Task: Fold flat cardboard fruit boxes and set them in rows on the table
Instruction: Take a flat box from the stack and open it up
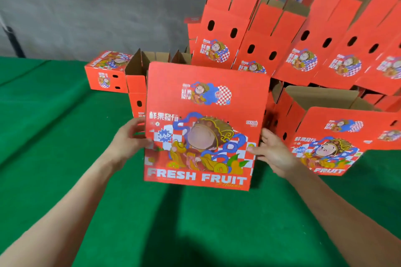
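Note:
A red cardboard fruit box (204, 123), printed with a cartoon figure and "FRESH FRUIT", is held up above the green table (65, 136), its big printed face tilted toward me. My left hand (130, 138) grips its left edge, thumb on the front and fingers behind. My right hand (271, 151) holds the right edge the same way, thumb on the printed face. Behind it stand several folded red boxes: one closed box (106, 71) at the back left, one open-topped box (135, 84) beside it, and another printed box (329, 138) to the right.
A tall stack of red boxes (293, 39) with raised flaps and oval handle holes fills the back right against a grey wall (86, 6). Green cloth covers the table's left side and front.

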